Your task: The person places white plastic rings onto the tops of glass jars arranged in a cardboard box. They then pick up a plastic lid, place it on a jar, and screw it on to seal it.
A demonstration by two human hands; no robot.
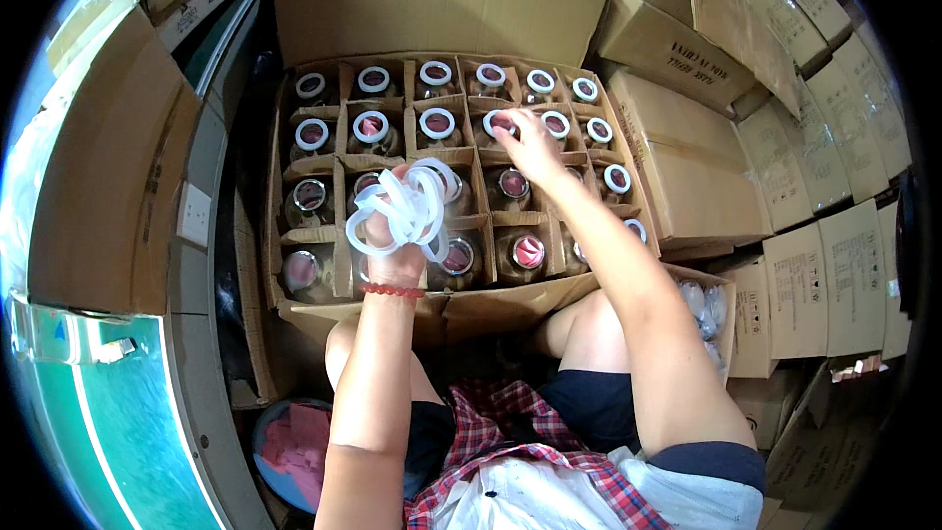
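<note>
Over the divided carton [491, 309], my left grip [392, 260] is closed round loose white rings [427, 204], while my right grip [505, 126], bent-fingered, hold unclear, should press the second-farthest-row jar [491, 142]'s ring [486, 125] down evenly.

A bunch of translucent white rings [422, 206] covered most of the left hand's [391, 257] fingers and parts of the glass jars [375, 134] behind. The right hand [530, 145] hid part of one jar's rim, and whether its fingertips pressed there could not be told. The right forearm [610, 240] blocked other jars; cardboard dividers [481, 191] concealed the lower bodies. The far carton [442, 2] ran off the top edge, the left forearm [368, 412] off the bottom.
</note>
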